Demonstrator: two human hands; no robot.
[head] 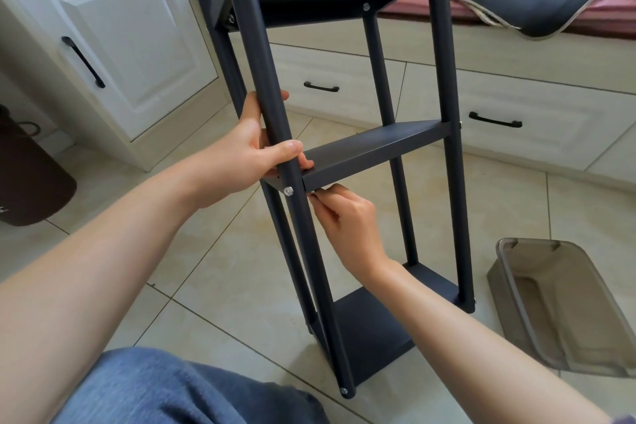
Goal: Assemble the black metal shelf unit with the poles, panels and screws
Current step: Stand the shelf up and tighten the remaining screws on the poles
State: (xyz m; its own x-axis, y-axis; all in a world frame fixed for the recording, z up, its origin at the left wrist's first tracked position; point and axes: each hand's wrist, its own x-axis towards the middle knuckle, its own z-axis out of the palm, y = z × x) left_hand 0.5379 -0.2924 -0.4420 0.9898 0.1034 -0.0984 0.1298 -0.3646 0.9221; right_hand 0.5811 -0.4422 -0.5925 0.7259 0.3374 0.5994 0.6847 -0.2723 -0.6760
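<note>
Bare forearms (no sleeves), blue fabric trousers [179, 389] covering the knee.

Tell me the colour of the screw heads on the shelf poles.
Silver screw heads, against the black poles; head view.

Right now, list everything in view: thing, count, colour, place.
shelf unit: one, black, standing on the floor, centre
panels: three, black, top, middle and bottom of the unit
poles: four, black, at the corners
screws: several, silver, on the poles
plastic tub: one, grey-brown, floor at right
drawers: two, cream with black handles, behind
cabinet door: one, white, left
left hand: grips the front pole
right hand: fingers under the middle panel's front edge
</note>
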